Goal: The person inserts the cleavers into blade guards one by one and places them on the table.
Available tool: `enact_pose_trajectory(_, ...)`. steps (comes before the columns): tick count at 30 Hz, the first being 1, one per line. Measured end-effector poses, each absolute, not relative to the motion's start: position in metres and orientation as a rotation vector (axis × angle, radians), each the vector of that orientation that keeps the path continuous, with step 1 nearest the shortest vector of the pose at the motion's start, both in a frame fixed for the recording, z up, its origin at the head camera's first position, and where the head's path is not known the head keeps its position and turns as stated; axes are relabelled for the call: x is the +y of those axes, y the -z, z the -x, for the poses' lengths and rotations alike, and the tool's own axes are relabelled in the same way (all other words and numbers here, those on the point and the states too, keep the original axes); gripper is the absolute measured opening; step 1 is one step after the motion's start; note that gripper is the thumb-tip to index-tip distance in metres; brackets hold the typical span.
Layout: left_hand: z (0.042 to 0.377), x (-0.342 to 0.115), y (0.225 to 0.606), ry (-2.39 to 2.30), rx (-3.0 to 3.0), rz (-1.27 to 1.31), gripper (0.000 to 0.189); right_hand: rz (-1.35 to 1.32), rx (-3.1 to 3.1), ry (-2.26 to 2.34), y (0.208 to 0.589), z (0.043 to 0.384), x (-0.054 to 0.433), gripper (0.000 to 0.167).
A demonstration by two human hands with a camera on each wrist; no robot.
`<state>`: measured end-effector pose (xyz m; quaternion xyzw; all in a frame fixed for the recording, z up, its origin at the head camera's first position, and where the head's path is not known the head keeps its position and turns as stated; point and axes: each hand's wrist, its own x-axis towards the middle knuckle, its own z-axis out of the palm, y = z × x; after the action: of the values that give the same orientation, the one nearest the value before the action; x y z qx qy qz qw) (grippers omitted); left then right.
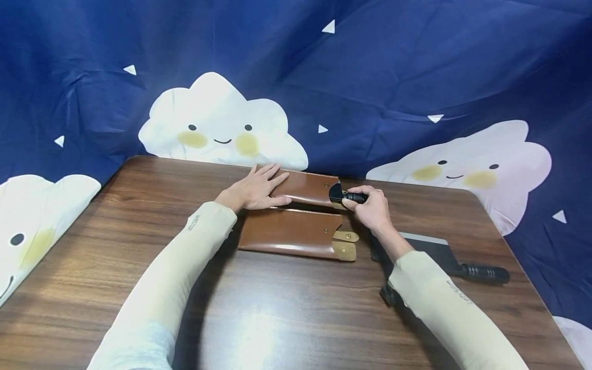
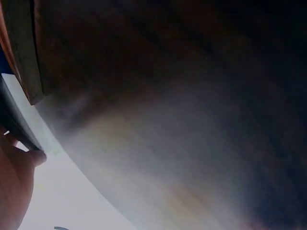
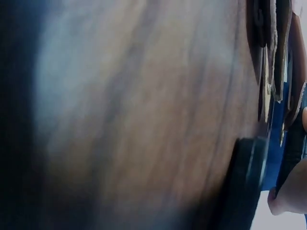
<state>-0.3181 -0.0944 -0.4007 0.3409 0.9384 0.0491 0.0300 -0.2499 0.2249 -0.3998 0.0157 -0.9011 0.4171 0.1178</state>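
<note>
In the head view my left hand (image 1: 259, 190) lies flat with spread fingers on the left end of the upper brown leather sheath (image 1: 307, 187). My right hand (image 1: 372, 209) grips the black handle of a cleaver (image 1: 336, 193) at the sheath's right mouth. Most of that blade is hidden inside the leather. A second brown leather sheath (image 1: 289, 234) lies just nearer, its tan strap and flap pointing right. The left wrist view has part of a hand (image 2: 14, 179) at its left edge. Fingers (image 3: 290, 191) on a black handle show at the right edge of the right wrist view.
Another cleaver (image 1: 430, 252), with a black blade and ribbed handle, lies right of the sheaths, partly behind my right forearm. A black end piece (image 1: 388, 296) pokes out beneath that forearm. Behind the wooden table (image 1: 277, 308) hangs a blue cloth (image 1: 370, 61) with cloud prints.
</note>
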Motion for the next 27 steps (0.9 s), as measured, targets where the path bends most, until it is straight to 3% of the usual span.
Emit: enact_pose_trajectory(27, 0.319, -0.088, 0.400, -0.128, 2.740, -0.905, 0.090, 0.022, -2.831, -1.252, 0.400, 0.262, 0.224, 0.032)
